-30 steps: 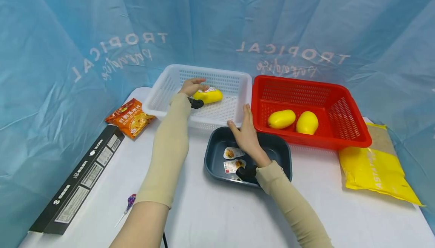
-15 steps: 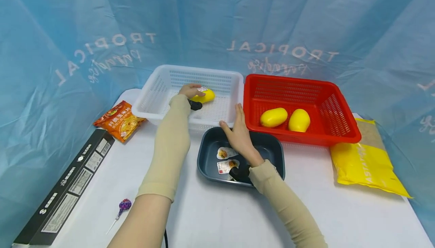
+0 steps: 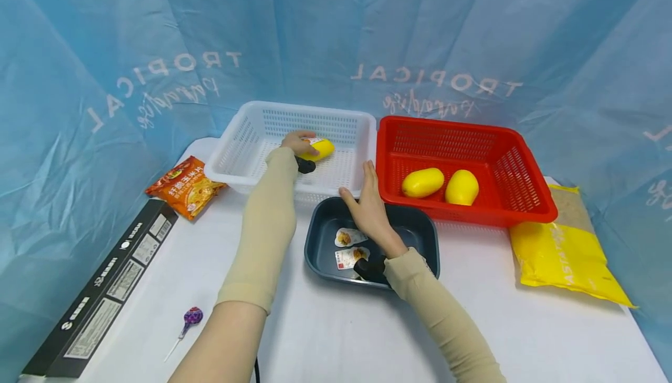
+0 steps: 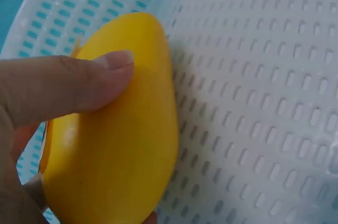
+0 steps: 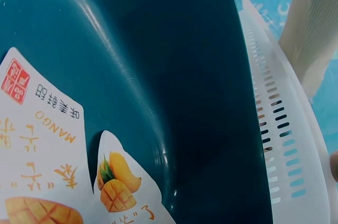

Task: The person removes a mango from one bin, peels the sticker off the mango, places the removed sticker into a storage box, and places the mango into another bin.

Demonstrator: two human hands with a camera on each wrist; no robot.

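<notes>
My left hand grips a yellow mango inside the white basket. In the left wrist view its thumb presses on the mango's smooth side, and the far fingers are mostly hidden behind the fruit. A printed white label shows on the mango near the fingers. My right hand is held over the dark blue tray with fingers straight and thumb spread, its fingertips at the white basket's front right corner. Mango-printed paper labels lie in the tray.
The red basket stands to the right of the white one and holds two yellow mangoes. A yellow packet lies at its right. On the left are an orange snack bag, a long black box and a lollipop.
My left fingers have closed from spread above the mango to a grip on it. The whole scene shifted left as the head turned. The right hand keeps its place by the basket corner.
</notes>
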